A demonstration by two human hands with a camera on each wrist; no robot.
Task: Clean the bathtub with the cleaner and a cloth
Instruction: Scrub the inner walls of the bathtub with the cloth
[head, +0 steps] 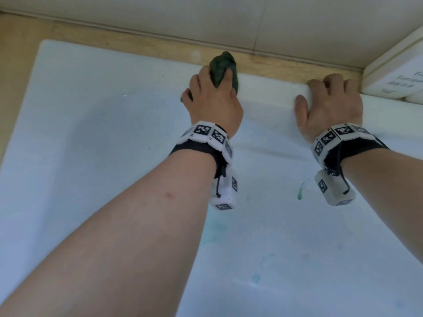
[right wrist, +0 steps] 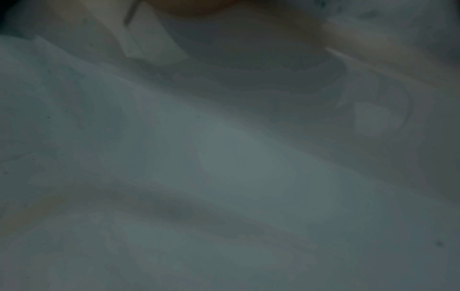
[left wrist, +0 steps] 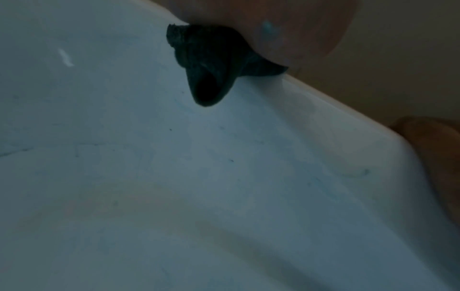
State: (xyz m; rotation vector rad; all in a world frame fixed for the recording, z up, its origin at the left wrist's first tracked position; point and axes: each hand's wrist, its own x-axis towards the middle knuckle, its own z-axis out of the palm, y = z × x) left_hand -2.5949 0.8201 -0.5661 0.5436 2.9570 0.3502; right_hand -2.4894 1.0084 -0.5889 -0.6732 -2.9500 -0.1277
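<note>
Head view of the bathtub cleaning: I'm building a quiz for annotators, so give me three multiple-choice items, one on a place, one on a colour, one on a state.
1. Where is the crumpled cloth?
A. at the white bathtub's far rim
B. on the tub floor
C. on the white box

2. What colour is the cloth?
A. yellow
B. dark green
C. red

3. What is the right hand doing?
A. holding a bottle
B. hanging free
C. gripping the tub rim

Answers: 1 A, the cloth is pressed at the bathtub's rim by the left hand. 2 B, it shows dark green. 3 C, the right hand curls its fingers over the rim.
</note>
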